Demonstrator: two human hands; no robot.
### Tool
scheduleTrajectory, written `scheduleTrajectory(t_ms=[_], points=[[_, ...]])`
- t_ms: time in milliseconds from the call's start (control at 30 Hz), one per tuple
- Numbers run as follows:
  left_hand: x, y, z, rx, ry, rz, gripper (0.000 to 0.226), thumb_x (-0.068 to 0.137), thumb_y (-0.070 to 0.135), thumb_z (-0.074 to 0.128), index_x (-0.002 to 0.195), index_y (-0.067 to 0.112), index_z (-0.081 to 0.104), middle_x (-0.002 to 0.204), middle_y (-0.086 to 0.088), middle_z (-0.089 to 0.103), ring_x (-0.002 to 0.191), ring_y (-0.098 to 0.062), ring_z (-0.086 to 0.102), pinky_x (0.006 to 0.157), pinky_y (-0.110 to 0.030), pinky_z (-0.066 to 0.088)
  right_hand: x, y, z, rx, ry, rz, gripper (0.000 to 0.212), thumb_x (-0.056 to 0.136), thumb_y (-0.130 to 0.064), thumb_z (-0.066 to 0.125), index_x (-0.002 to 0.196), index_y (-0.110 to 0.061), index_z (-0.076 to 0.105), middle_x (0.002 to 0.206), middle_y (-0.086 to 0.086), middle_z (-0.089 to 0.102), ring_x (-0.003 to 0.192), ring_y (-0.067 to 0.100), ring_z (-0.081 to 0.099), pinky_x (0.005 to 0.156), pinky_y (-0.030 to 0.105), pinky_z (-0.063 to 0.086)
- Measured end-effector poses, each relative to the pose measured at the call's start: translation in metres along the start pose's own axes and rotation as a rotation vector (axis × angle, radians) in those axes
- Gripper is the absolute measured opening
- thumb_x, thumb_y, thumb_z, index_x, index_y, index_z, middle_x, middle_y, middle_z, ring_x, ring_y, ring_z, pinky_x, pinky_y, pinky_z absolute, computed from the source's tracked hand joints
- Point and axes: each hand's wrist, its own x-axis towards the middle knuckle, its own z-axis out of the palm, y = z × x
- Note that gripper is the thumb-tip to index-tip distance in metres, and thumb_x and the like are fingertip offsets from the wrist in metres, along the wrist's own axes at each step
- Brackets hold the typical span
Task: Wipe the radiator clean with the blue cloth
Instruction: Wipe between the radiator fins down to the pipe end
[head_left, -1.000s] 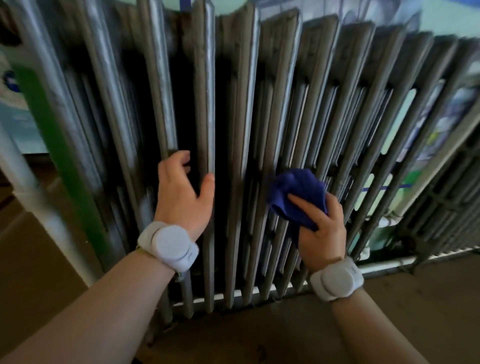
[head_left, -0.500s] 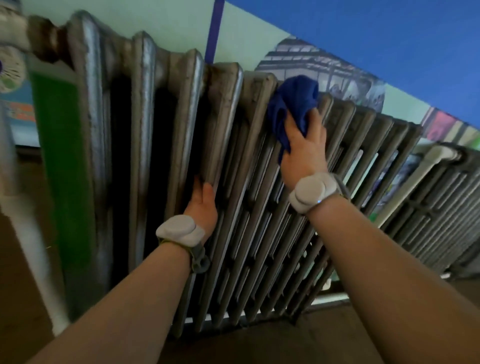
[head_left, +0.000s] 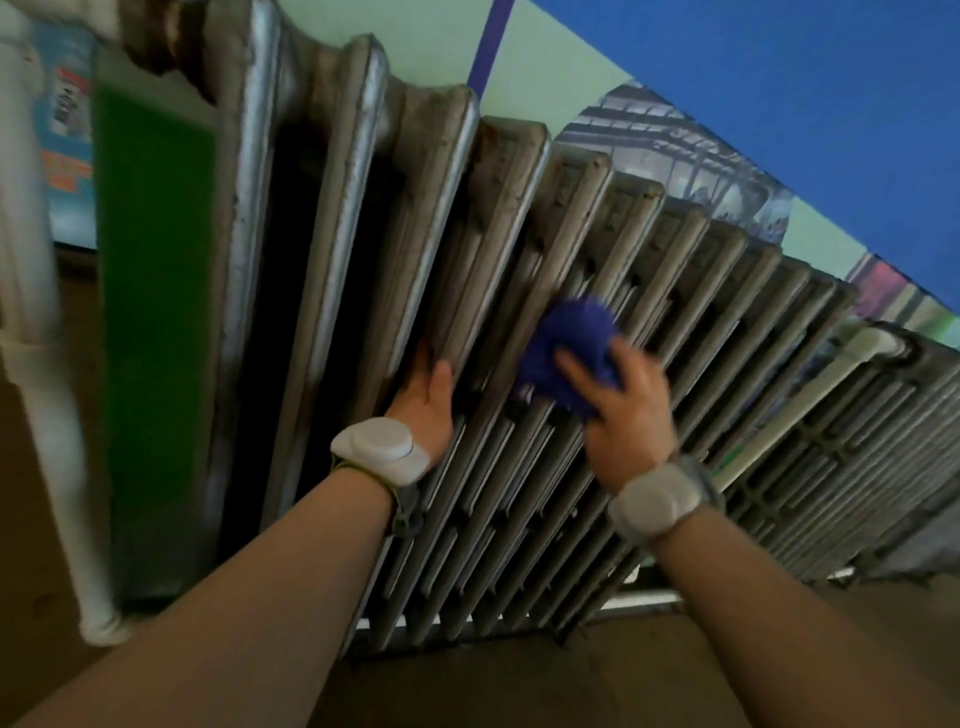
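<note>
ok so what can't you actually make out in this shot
Head view only:
- blue cloth: motion-blurred, and the right hand covers part of it.
- left hand: fingers hidden in a gap of the radiator.
- Radiator's left top corner: cut off by the frame's edge.

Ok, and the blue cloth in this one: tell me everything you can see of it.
The blue cloth is a deep blue, fuzzy-looking fabric, bunched into a rounded wad, its edges motion-blurred. It lies against the front of the radiator ribs at mid height. The right hand holds it there, fingers spread over it. The left hand does not touch it.
</note>
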Motion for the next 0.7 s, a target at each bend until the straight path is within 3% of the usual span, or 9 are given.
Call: scheduleTrajectory(t_ms=[100,167,267,367,500,567,633,700], points=[[0.001,-0.002,0.001,-0.082,0.063,0.108,0.052,0.101,0.033,0.020,0.149,0.021,0.006,0.156,0.000,0.014,0.143,-0.018,0.018,0.112,-0.028,0.017,0.050,0.003,-0.007,0.038,0.077,0.225,0.063,0.071,0.003,0.050,0.130,-0.016,0.054,0.136,0.029,0.039,0.116,0.054,0.040,0.099,0.056,0.035],[0.004,-0.005,-0.001,-0.055,0.033,0.074,0.053,0.101,0.037,0.019,0.150,0.025,0.003,0.156,0.000,0.015,0.142,-0.020,0.020,0.113,-0.029,0.017,0.049,-0.005,0.006,0.046,0.050,0.283,0.065,0.072,0.006,0.051,0.134,-0.015,0.050,0.141,0.028,0.033,0.123,0.052,0.033,0.104,0.051,0.030],[0.004,-0.009,-0.005,0.072,-0.024,-0.032,0.052,0.098,0.050,0.012,0.147,0.039,-0.003,0.155,0.002,0.021,0.139,-0.027,0.027,0.113,-0.033,0.018,0.001,-0.018,0.043,0.013,0.051,0.247,0.066,0.072,0.011,0.058,0.132,-0.015,0.052,0.141,0.018,0.028,0.122,0.044,0.029,0.102,0.051,0.030],[0.001,-0.007,-0.005,0.075,-0.015,-0.023,0.052,0.097,0.052,0.011,0.146,0.043,-0.003,0.154,0.004,0.022,0.138,-0.028,0.030,0.112,-0.034,0.021,-0.049,-0.025,0.072,-0.013,0.016,0.165,0.071,0.067,0.015,0.062,0.127,-0.019,0.046,0.135,0.012,0.031,0.117,0.042,0.031,0.094,0.060,0.038],[0.002,-0.009,-0.006,0.119,0.016,-0.014,0.052,0.097,0.052,0.012,0.146,0.042,-0.003,0.152,0.004,0.028,0.134,-0.030,0.037,0.108,-0.033,0.028,-0.090,-0.031,0.080,-0.011,-0.147,0.070,0.079,0.048,0.015,0.077,0.120,-0.016,0.063,0.133,0.010,0.035,0.111,0.039,0.037,0.089,0.057,0.042],[0.002,-0.010,-0.007,0.161,0.015,-0.010,0.052,0.096,0.053,0.012,0.145,0.043,-0.003,0.151,0.002,0.031,0.130,-0.032,0.041,0.106,-0.035,0.032,-0.091,-0.030,0.070,0.024,-0.202,0.024,0.074,0.050,0.010,0.075,0.117,-0.019,0.065,0.129,0.008,0.038,0.104,0.034,0.039,0.082,0.057,0.050],[0.001,-0.007,-0.006,0.221,0.024,-0.009,0.052,0.096,0.052,0.011,0.145,0.042,-0.003,0.149,-0.001,0.034,0.127,-0.034,0.043,0.102,-0.036,0.036,-0.078,-0.025,0.047,0.070,-0.171,-0.027,0.059,0.059,0.000,0.059,0.112,-0.022,0.068,0.121,0.005,0.040,0.094,0.029,0.039,0.073,0.054,0.052],[0.002,-0.006,-0.006,0.255,0.051,0.014,0.052,0.097,0.050,0.009,0.146,0.040,-0.004,0.149,-0.003,0.034,0.126,-0.035,0.044,0.100,-0.037,0.038,-0.046,-0.018,0.025,0.105,-0.057,0.008,0.058,0.067,-0.003,0.048,0.118,-0.027,0.060,0.119,0.007,0.038,0.094,0.030,0.039,0.080,0.050,0.047]])
